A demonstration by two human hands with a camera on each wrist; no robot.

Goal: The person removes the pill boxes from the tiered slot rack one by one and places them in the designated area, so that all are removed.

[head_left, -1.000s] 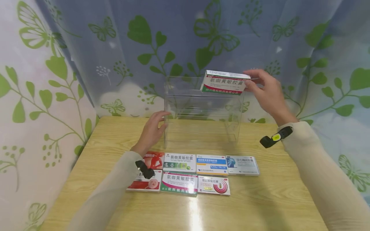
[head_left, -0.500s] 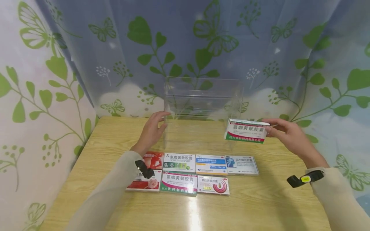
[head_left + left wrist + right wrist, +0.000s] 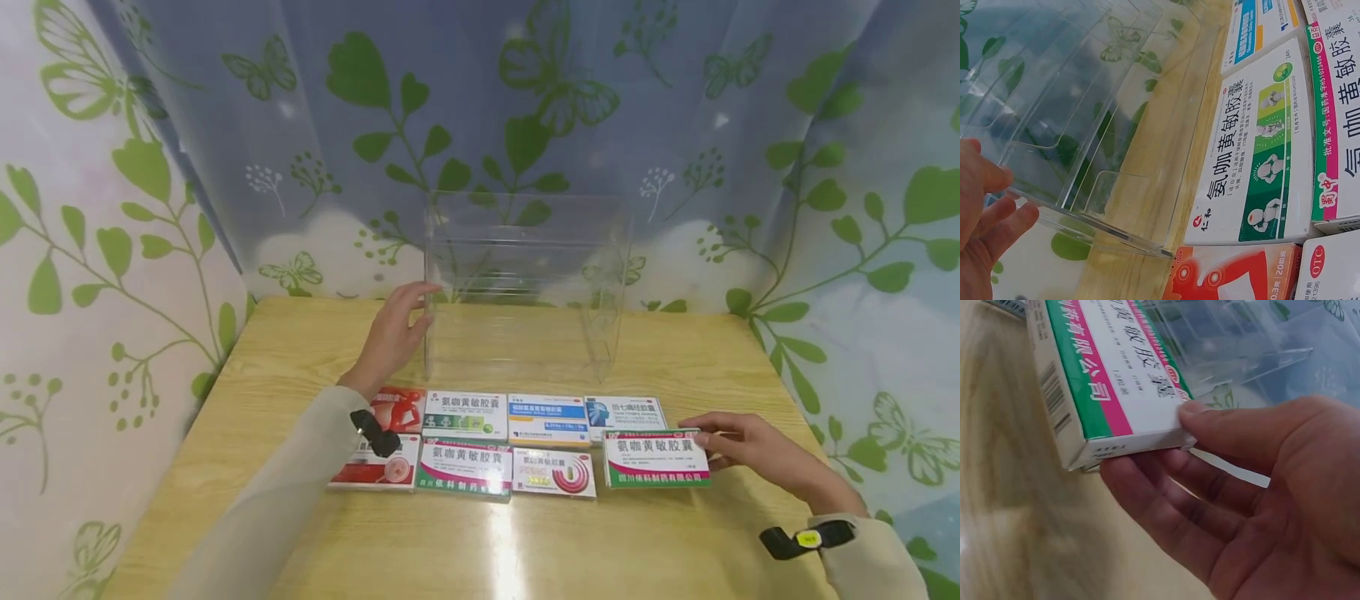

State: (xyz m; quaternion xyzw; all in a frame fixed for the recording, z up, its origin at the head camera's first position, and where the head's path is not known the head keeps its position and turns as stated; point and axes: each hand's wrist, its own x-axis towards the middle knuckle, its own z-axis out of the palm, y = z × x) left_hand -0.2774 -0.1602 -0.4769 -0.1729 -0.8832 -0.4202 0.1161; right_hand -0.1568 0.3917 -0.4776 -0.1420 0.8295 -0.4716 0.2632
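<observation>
My right hand (image 3: 765,454) pinches the right end of a white, green and pink medicine box (image 3: 657,460), thumb on its printed face and fingers beneath. In the right wrist view the box (image 3: 1116,375) appears lifted off the table. It lies in front of a grey-white medicine box (image 3: 626,412), overlapping its lower edge in the head view. My left hand (image 3: 393,337) is at the left side of a clear acrylic display rack (image 3: 525,333). In the left wrist view its fingers (image 3: 1013,225) grip the side panel's edge. The rack stands upright with bare tiers.
Medicine boxes lie flat in two rows before the rack, including a blue and white box (image 3: 547,419), a green-striped box (image 3: 465,414) and a pink-ringed box (image 3: 553,473). My left sleeve partly covers the red box (image 3: 397,410). A patterned curtain (image 3: 480,108) hangs behind the wooden table (image 3: 585,550).
My right hand has carried the medicine box from the rack's top right down and toward me, to the right end of the front row. The left hand has stayed at the rack.
</observation>
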